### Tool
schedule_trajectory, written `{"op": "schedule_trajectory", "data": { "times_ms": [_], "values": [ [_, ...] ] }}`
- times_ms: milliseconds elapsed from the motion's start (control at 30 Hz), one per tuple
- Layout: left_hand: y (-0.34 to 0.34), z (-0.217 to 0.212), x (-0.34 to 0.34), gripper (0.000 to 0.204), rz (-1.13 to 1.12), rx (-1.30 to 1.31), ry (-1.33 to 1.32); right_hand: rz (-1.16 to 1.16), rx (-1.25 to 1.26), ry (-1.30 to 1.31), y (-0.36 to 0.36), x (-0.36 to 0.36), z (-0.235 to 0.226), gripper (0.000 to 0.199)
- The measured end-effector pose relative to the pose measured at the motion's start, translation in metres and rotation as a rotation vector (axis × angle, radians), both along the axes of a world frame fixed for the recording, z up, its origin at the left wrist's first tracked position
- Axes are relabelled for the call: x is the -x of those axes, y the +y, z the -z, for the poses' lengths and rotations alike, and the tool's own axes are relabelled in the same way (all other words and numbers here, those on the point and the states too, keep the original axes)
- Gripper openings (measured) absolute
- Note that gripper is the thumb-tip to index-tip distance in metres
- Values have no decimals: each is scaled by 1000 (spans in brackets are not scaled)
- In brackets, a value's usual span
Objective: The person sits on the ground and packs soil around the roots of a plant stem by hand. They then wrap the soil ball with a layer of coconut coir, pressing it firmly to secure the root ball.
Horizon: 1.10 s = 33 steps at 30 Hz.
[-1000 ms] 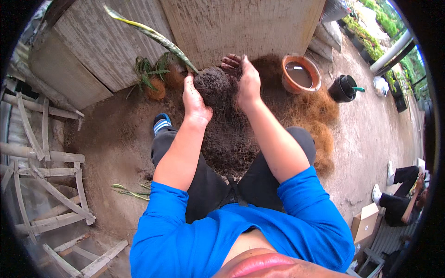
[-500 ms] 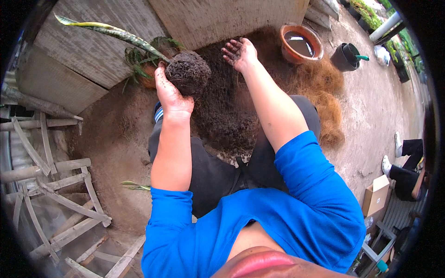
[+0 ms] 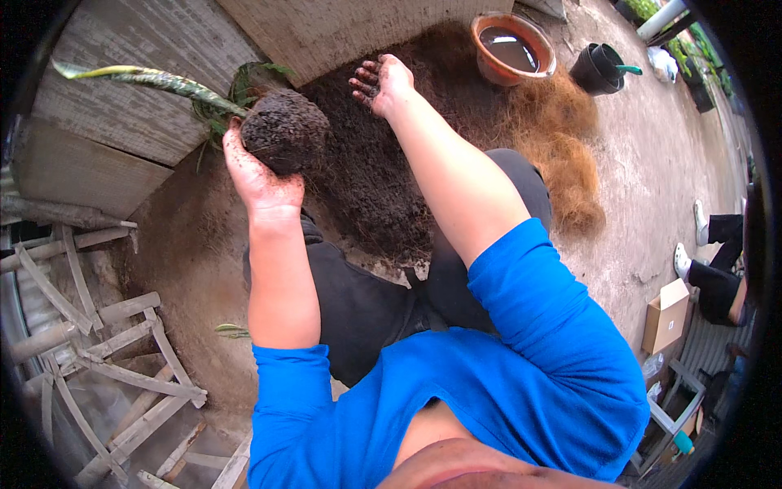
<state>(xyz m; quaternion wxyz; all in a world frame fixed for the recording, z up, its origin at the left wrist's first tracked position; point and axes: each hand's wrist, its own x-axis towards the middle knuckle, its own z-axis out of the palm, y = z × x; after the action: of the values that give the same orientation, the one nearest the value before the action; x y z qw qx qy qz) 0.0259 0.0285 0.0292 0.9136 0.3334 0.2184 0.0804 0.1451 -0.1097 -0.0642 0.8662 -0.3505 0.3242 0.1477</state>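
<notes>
My left hand (image 3: 262,184), smeared with soil, cups a snake plant's dark root ball (image 3: 287,130) from below and from its left side. The plant's long leaf (image 3: 167,80), green with a yellow edge, points away to the far left. Its root ball is round and packed with soil. To the right of it, my right hand (image 3: 386,85) hovers palm up over the soil heap (image 3: 371,175), fingers apart and dirty, with nothing in it. A gap separates that hand from the root ball.
A terracotta pot (image 3: 481,61) holding dark liquid stands at the far right of the soil. Beside it lie brown coconut fibre (image 3: 562,167) and black pots (image 3: 597,70). Wooden boards (image 3: 358,33) close off the back. A wooden frame (image 3: 134,375) stands left; another person's legs (image 3: 721,269) show at right.
Both hands have moved left and a little nearer, the left one carrying the snake plant with it. The whole view has shifted slightly. My right hand remains open.
</notes>
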Motion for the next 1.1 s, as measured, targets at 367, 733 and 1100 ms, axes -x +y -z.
{"op": "schedule_trajectory", "data": {
  "times_ms": [367,733,1100],
  "values": [
    [8,2,-7,42,-54,-149,69,69,54,-48,4,3,9,25],
    [1,-1,-8,40,-88,-83,89,-11,20,-75,-1,2,-5,25],
    [-7,-8,-2,39,-21,-3,16,-82,111,-94,-5,17,-10,25]
  ]
}}
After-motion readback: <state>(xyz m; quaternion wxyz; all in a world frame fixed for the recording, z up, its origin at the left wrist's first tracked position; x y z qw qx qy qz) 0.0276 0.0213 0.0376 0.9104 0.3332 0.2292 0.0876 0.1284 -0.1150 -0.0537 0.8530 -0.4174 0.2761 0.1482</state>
